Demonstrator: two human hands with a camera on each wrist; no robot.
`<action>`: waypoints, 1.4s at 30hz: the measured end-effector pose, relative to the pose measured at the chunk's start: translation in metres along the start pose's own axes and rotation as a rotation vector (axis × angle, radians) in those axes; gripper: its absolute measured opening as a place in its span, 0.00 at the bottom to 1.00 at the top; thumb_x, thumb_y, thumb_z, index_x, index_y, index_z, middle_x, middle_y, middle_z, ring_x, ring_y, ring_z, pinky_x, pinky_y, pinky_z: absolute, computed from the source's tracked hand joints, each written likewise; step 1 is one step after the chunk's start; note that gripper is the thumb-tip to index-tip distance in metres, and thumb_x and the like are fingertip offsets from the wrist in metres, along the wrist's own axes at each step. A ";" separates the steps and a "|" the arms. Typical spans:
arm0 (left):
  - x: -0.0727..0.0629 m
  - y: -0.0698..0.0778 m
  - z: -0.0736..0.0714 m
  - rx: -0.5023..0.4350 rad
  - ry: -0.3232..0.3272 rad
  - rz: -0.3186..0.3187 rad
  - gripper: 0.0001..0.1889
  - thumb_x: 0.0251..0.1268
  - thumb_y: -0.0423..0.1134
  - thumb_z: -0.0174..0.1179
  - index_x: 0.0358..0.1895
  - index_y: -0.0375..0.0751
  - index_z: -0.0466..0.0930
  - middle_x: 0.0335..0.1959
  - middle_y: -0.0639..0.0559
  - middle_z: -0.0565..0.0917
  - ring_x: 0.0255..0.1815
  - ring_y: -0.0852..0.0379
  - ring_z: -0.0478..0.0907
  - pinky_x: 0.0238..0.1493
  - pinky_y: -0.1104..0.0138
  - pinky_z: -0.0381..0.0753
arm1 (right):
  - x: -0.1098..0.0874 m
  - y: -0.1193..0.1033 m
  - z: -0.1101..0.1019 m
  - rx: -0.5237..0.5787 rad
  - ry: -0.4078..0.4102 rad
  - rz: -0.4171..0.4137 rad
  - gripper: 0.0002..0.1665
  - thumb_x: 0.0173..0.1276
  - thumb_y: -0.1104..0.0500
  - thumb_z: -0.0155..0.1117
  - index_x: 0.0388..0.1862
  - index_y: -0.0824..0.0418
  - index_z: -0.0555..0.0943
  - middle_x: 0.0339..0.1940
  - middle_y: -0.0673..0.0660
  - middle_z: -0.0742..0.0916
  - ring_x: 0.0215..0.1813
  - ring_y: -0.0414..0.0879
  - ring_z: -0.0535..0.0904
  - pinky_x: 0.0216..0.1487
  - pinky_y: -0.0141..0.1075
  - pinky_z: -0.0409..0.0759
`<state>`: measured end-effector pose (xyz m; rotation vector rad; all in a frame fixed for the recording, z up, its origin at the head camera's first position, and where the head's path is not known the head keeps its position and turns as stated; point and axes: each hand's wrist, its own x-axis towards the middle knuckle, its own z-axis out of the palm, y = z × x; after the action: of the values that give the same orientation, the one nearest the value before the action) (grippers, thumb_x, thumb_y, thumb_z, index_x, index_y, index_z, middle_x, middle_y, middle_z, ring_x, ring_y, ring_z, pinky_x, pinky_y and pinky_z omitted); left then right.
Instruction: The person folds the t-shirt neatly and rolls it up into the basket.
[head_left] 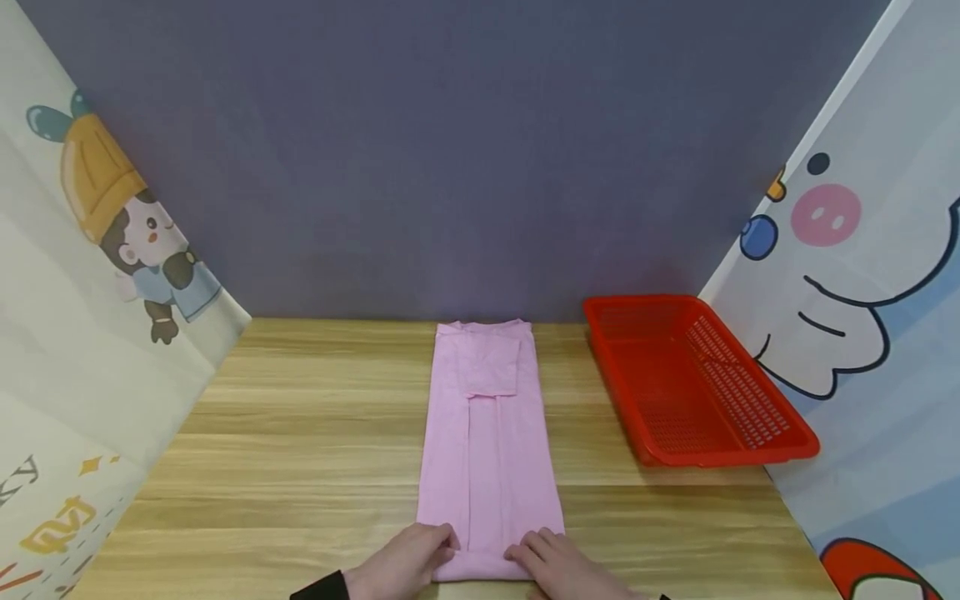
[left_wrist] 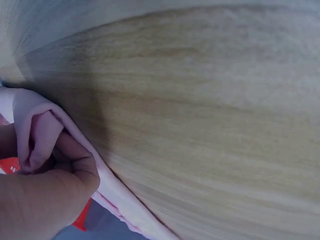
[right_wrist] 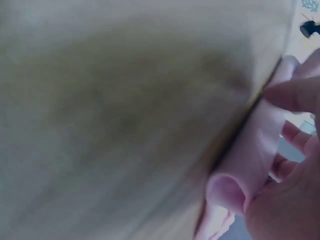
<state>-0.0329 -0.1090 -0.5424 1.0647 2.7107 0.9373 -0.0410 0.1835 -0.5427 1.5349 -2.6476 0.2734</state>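
Observation:
A pink garment (head_left: 486,450), folded into a long narrow strip, lies lengthwise on the wooden table. A squarish folded flap (head_left: 491,367) lies on top toward its far end. The near end is turned over into a thick roll (head_left: 480,566). My left hand (head_left: 408,560) holds the left end of this roll; in the left wrist view its fingers (left_wrist: 75,167) curl around the layered cloth. At the other end, my right hand (head_left: 562,567) grips the roll, with the thumb and fingers on either side of the hollow cloth tube (right_wrist: 247,150) in the right wrist view.
A red plastic basket (head_left: 637,408) with perforated sides stands at the table's back right. Behind the table (head_left: 300,450) rises a dark grey panel (head_left: 480,158). Cartoon-printed panels flank it on the left (head_left: 67,333) and right (head_left: 885,350).

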 end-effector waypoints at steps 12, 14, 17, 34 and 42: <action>0.000 0.001 0.002 0.457 0.169 0.304 0.10 0.52 0.36 0.71 0.36 0.52 0.82 0.33 0.64 0.77 0.35 0.69 0.71 0.37 0.81 0.71 | 0.001 0.008 0.016 -0.015 0.333 -0.091 0.07 0.60 0.55 0.72 0.37 0.48 0.83 0.38 0.43 0.78 0.40 0.34 0.70 0.42 0.19 0.69; 0.000 0.002 0.002 0.531 0.197 0.362 0.10 0.48 0.40 0.73 0.33 0.53 0.82 0.31 0.65 0.78 0.33 0.69 0.71 0.36 0.80 0.70 | 0.002 0.009 0.017 -0.004 0.354 -0.100 0.04 0.63 0.54 0.70 0.36 0.49 0.84 0.38 0.44 0.78 0.40 0.35 0.70 0.43 0.20 0.69; 0.000 0.002 0.002 0.616 0.208 0.412 0.10 0.51 0.51 0.73 0.29 0.55 0.81 0.29 0.66 0.78 0.30 0.69 0.69 0.32 0.80 0.68 | 0.002 0.008 0.017 0.055 0.354 -0.098 0.02 0.65 0.55 0.69 0.34 0.51 0.83 0.37 0.44 0.78 0.40 0.35 0.71 0.43 0.21 0.69; -0.006 0.009 0.007 0.333 0.175 0.110 0.04 0.60 0.38 0.68 0.38 0.49 0.86 0.31 0.63 0.81 0.33 0.69 0.74 0.33 0.79 0.73 | -0.001 0.003 0.008 -0.007 0.292 -0.020 0.28 0.46 0.56 0.79 0.48 0.52 0.80 0.44 0.46 0.78 0.46 0.39 0.72 0.47 0.28 0.72; -0.002 0.013 0.003 0.178 0.061 -0.109 0.05 0.68 0.41 0.62 0.41 0.47 0.86 0.33 0.63 0.81 0.34 0.67 0.73 0.35 0.72 0.76 | -0.001 0.005 0.011 -0.133 0.391 -0.016 0.23 0.44 0.53 0.78 0.42 0.51 0.81 0.40 0.44 0.80 0.43 0.39 0.73 0.46 0.29 0.70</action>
<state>-0.0225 -0.1012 -0.5377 0.9177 2.9135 0.7357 -0.0446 0.1852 -0.5540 1.3062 -2.3002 0.3486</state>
